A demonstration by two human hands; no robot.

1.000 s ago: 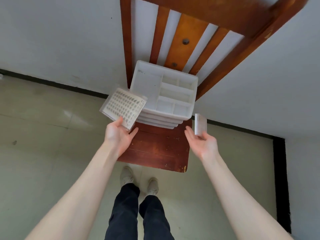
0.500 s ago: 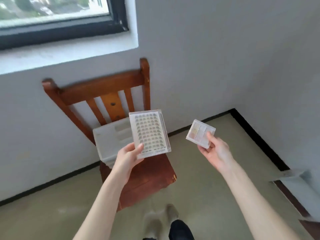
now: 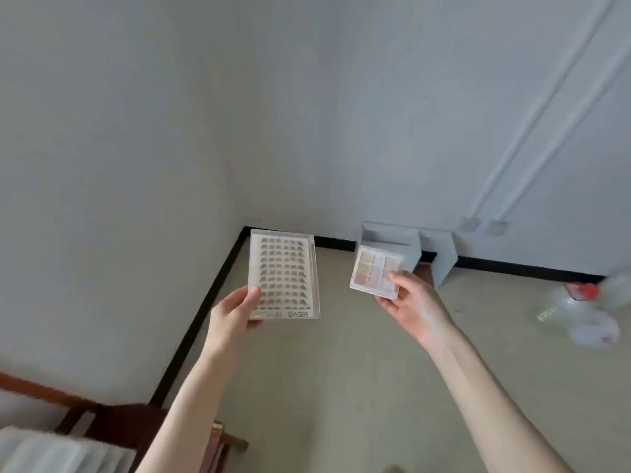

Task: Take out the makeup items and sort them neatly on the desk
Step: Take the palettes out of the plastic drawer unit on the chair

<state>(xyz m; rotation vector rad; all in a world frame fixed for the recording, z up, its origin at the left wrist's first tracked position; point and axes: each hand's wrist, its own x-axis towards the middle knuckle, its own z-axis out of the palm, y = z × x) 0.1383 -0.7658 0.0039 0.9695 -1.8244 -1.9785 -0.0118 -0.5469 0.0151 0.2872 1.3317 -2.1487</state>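
at bottom left, blurred chair [image 3: 112, 428], cropped

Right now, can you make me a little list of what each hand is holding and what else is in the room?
left hand: holds a clear flat lash case by its lower left corner, thumb on the front
lash case: rows of small dark lash clusters, lettering at the bottom edge
right hand: holds a small eyeshadow palette by its lower right corner
eyeshadow palette: pale pink and beige pans in a grid
floor: white open shelf unit by the wall; blurred plastic bottles at right
lower left: part of a wooden chair
desk: not in view
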